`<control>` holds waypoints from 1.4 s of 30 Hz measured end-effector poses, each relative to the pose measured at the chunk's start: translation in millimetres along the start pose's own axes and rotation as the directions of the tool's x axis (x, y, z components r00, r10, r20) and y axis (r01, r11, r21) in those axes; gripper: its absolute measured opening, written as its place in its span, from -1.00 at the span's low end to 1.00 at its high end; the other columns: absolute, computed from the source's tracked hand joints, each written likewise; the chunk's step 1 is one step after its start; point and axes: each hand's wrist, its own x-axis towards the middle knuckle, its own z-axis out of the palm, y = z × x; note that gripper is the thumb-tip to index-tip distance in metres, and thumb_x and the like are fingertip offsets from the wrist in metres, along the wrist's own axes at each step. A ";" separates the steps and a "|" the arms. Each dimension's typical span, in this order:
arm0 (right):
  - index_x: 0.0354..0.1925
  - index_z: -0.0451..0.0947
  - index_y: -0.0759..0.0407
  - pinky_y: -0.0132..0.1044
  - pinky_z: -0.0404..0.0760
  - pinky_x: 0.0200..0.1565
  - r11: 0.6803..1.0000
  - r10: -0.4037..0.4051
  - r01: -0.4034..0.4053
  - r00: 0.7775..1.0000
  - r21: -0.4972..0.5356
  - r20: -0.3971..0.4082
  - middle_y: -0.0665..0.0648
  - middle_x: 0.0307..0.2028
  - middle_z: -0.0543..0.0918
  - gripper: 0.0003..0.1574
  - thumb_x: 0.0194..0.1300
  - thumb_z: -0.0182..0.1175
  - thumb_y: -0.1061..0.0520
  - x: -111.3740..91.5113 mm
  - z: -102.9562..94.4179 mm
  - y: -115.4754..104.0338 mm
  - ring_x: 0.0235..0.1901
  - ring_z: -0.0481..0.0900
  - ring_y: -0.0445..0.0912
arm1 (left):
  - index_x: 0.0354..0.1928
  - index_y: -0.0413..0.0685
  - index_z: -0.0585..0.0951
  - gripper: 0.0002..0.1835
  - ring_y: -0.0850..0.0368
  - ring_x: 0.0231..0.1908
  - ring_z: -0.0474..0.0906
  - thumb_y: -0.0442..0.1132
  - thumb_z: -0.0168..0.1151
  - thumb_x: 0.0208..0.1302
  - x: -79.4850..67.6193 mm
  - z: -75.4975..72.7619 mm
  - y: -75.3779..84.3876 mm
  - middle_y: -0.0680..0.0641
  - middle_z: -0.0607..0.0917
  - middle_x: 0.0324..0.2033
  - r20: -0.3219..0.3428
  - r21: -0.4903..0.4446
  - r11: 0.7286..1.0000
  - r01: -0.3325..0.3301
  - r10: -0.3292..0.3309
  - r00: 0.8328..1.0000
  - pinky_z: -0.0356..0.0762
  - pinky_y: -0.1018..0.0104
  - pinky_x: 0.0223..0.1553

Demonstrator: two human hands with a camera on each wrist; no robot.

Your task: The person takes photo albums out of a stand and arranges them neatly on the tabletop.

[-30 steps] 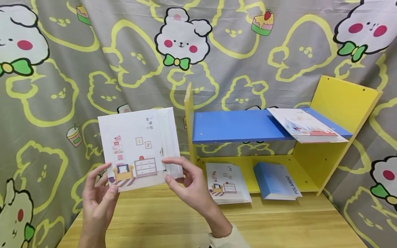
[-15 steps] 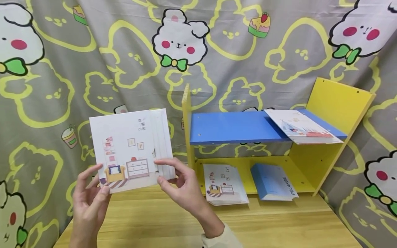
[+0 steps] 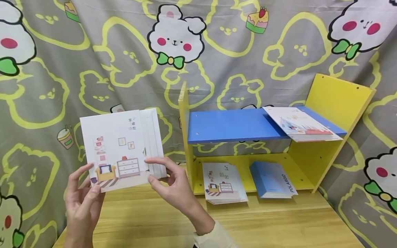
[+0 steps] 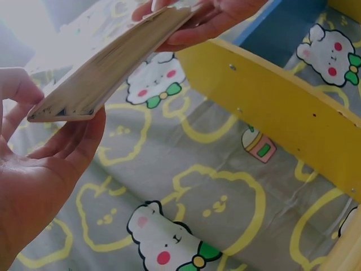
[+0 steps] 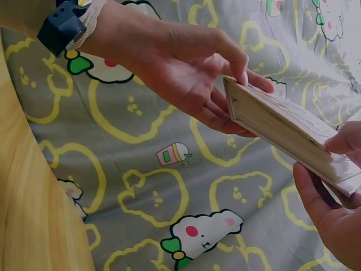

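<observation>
Left hand point(image 4: 45, 175) and right hand point(image 4: 210, 22) gripping a book point(image 4: 107, 70), yellow panel point(image 4: 276, 104) at right, cartoon-patterned grey cloth point(image 4: 149, 172)

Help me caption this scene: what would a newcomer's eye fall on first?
Probably the white illustrated book, held between the left hand and right hand, left of the shelf unit. Next, that unit itself, yellow and blue, with a blue POLAROID book on its lower level. Behind hangs a cartoon-print gray curtain.
</observation>
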 end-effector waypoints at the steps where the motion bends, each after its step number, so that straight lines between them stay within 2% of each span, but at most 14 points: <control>1: 0.24 0.56 0.24 -0.07 0.78 -0.14 1.000 0.000 0.000 1.000 0.001 0.000 0.19 0.23 0.57 -0.53 0.38 0.22 0.38 0.5 1.3 1.1 -0.08 0.59 -0.16 | 0.47 -0.52 0.05 -0.34 -0.19 0.16 0.56 -0.77 -0.47 0.29 -0.4 -0.2 0.6 -0.51 0.44 0.30 -0.012 0.007 1.000 0.002 -0.002 1.000 0.58 0.13 0.22; 9: 0.24 0.56 0.26 -0.08 0.78 -0.15 1.000 -0.012 0.012 1.000 0.016 -0.004 0.20 0.23 0.57 -0.52 0.38 0.21 0.40 2.1 8.7 10.9 -0.14 0.54 -0.22 | 0.47 -0.50 0.04 -0.34 -0.17 0.16 0.56 -0.76 -0.49 0.30 -1.7 -3.1 3.3 -0.50 0.45 0.30 -0.069 0.057 0.998 0.014 -0.010 0.998 0.57 0.16 0.23; 16: 0.25 0.55 0.25 -0.15 0.78 -0.13 1.000 -0.003 0.003 1.000 0.025 0.004 0.19 0.23 0.56 -0.52 0.39 0.20 0.40 2.2 14.1 16.7 -0.24 0.50 -0.25 | 0.48 -0.52 0.04 -0.34 -0.18 0.17 0.57 -0.77 -0.49 0.30 -3.4 -9.7 4.8 -0.51 0.46 0.29 -0.074 0.048 0.999 0.004 -0.001 0.997 0.56 0.15 0.24; 24: 0.26 0.55 0.23 -0.19 0.76 -0.09 0.999 0.014 -0.014 1.000 0.029 0.009 0.17 0.23 0.56 -0.52 0.41 0.20 0.39 4.2 17.7 22.2 -0.12 0.54 -0.25 | 0.50 -0.53 0.01 -0.34 -0.17 0.17 0.58 -0.77 -0.50 0.33 -2.4 -12.7 5.7 -0.51 0.46 0.29 -0.085 0.040 0.999 -0.005 0.009 0.996 0.55 0.16 0.24; 31: 0.27 0.55 0.21 -0.37 0.72 -0.13 0.996 0.059 -0.060 0.998 0.060 0.012 0.19 0.15 0.59 -0.51 0.41 0.21 0.37 7.3 19.3 23.0 -0.08 0.57 -0.20 | 0.49 -0.53 0.03 -0.34 -0.18 0.14 0.60 -0.77 -0.45 0.33 -3.3 -15.4 6.9 -0.53 0.49 0.25 -0.091 0.038 0.999 -0.020 0.024 0.996 0.57 0.17 0.22; 38: 0.28 0.54 0.24 -0.43 0.69 -0.16 0.994 0.071 -0.072 0.997 0.080 0.017 0.27 0.15 0.58 -0.51 0.41 0.22 0.37 11.2 22.1 26.8 -0.09 0.57 -0.20 | 0.49 -0.52 0.05 -0.32 -0.21 0.13 0.59 -0.76 -0.48 0.29 -0.4 -19.9 3.1 -0.54 0.43 0.29 -0.111 -0.040 0.998 -0.039 0.035 0.993 0.58 0.12 0.22; 42: 0.27 0.55 0.25 -0.44 0.68 -0.17 0.993 0.080 -0.080 0.997 0.082 0.004 0.28 0.14 0.59 -0.51 0.40 0.23 0.39 11.4 22.6 30.0 -0.09 0.58 -0.19 | 0.49 -0.52 0.07 -0.33 -0.21 0.13 0.61 -0.77 -0.46 0.30 -0.2 -20.4 0.4 -0.53 0.45 0.28 -0.136 -0.037 0.999 -0.035 0.029 0.990 0.58 0.13 0.21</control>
